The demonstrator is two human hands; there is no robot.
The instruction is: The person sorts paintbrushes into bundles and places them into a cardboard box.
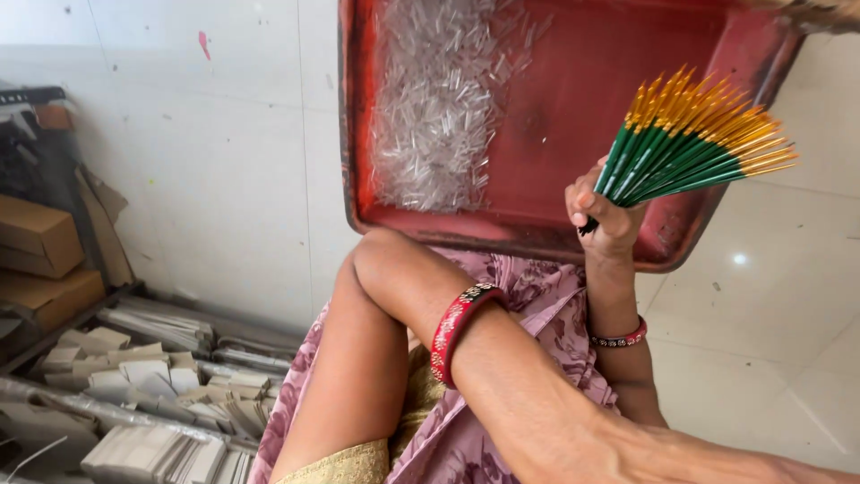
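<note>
White floor tiles lie under a red tray point(573, 116) scattered with clear little tubes point(439, 108). At its near right edge, one hand point(602, 218) clasps a fanned bunch of green, gold-tipped brushes point(694, 143); which hand it is cannot be told.

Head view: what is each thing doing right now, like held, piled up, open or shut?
Brushes: fanned out, gripped at their bottom ends.
Right hand: shut around the brushes, raised over the tray.
Left hand: out of view; only its bent arm shows.
Tray: on the lap, partly filled.
Tubes: loose heap on the tray's left side.
Boxes: closed, stacked.
</note>
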